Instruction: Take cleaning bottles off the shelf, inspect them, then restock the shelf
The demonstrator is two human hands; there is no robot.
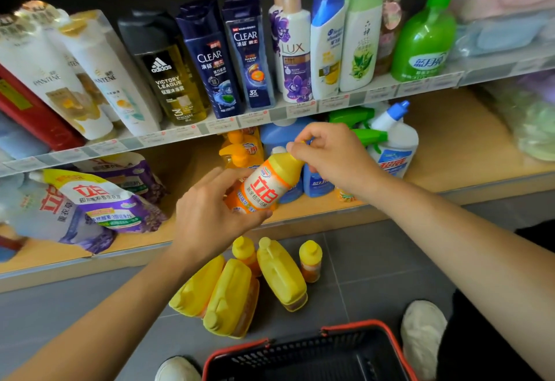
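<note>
A small yellow-and-orange detergent bottle [267, 183] is held tilted in front of the lower shelf [300, 215]. My left hand [207, 215] grips its lower body from the left. My right hand [330, 155] pinches its yellow neck near the white cap. On the grey floor below stand three large yellow jugs [231, 293] and two small yellow bottles [310, 260]. More orange bottles [240, 149], blue bottles [315, 182] and a white spray bottle [393, 143] remain on the lower shelf behind my hands.
The upper shelf [270, 116] carries a row of shampoo and soap bottles. Purple refill pouches [99, 200] lie at the lower shelf's left. A black basket with a red rim [309, 353] sits on the floor between my two white shoes.
</note>
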